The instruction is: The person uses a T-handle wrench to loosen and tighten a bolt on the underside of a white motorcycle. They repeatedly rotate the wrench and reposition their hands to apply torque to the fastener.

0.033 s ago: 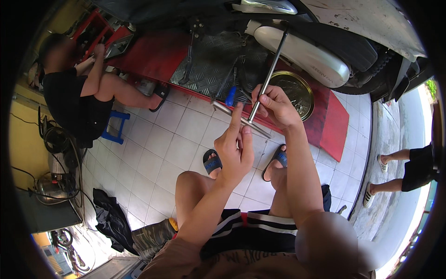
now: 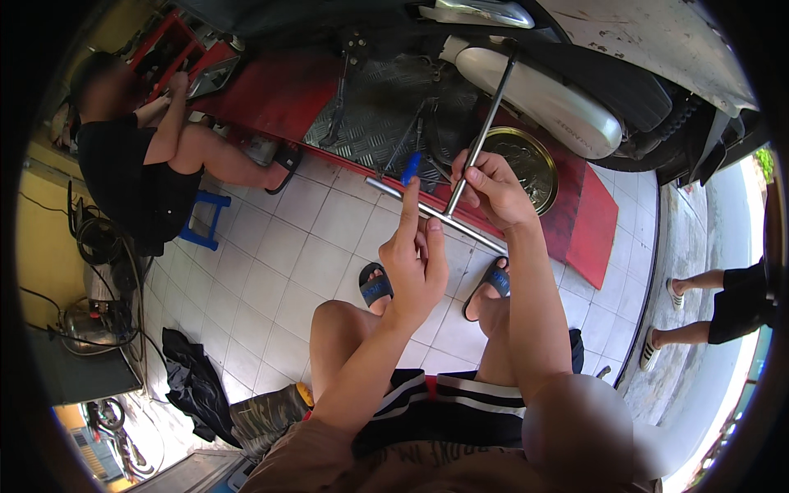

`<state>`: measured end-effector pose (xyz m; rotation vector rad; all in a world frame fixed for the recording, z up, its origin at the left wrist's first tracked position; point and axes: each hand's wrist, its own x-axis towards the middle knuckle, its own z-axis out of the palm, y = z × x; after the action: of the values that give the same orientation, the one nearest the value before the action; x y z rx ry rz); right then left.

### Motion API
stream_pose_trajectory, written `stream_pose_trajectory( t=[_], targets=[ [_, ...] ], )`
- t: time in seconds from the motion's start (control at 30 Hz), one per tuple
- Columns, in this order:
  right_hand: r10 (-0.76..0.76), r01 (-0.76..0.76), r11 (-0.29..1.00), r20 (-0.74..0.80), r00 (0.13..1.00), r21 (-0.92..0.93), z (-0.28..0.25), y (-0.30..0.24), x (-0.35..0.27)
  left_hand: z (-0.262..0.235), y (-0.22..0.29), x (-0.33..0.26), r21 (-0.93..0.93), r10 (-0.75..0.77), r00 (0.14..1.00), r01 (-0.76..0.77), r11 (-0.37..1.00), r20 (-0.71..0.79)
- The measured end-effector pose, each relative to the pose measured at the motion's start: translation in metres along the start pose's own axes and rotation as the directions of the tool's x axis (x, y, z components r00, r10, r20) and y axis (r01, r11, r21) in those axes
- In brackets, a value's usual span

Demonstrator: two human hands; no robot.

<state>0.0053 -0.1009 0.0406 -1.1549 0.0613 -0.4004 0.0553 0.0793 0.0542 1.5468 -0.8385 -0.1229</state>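
A long silver T-handle wrench [image 2: 491, 111] slants up and away from me, its far tip overlapping the scooter's pale cover. My right hand [image 2: 493, 185] grips its shaft just above the crossbar [image 2: 472, 231]. The crossbar spreads from upper left to lower right below that grip. Close to the bar is my left hand [image 2: 415, 267], index finger stretched out, thumb apart, the other fingers curled. The index fingertip overlaps the bar's left part; whether it touches is unclear. Just beyond that fingertip lies a blue handle [image 2: 411, 168] of some tool.
The scooter [image 2: 538, 99] stands over a red lift platform [image 2: 593, 209] with a metal tread plate [image 2: 374, 107]. A round pan [image 2: 538, 193] of dark liquid sits below it. At left a person [image 2: 131, 164] sits on a blue stool [image 2: 205, 222]. Another person's legs [image 2: 686, 308] show at right.
The wrench's crossbar has turned and now shows longer, its right end reaching farther right. The shaft has tilted slightly to the right. Both hands stay nearly in place.
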Motion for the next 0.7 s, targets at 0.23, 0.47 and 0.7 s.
stream_pose_trajectory(
  t=[0.23, 0.47, 0.7],
  targets=[
    [-0.08, 0.082, 0.992, -0.021, 0.997, 0.094, 0.0, -0.003, 0.001, 0.012, -0.016, -0.017, -0.011, -0.146, 0.938, 0.158, 0.987, 0.315],
    [-0.049, 0.056, 0.998, -0.236, 0.97, 0.025, 0.015, -0.003, 0.01, 0.034, 0.0, -0.013, -0.358, -0.373, 0.927, 0.359, 0.862, 0.032],
    [-0.052, 0.036, 0.998, -0.332, 0.942, -0.052, 0.018, -0.015, 0.002, -0.006, 0.011, 0.006, 0.375, 0.175, 0.965, -0.091, 0.922, -0.197]
  ],
)
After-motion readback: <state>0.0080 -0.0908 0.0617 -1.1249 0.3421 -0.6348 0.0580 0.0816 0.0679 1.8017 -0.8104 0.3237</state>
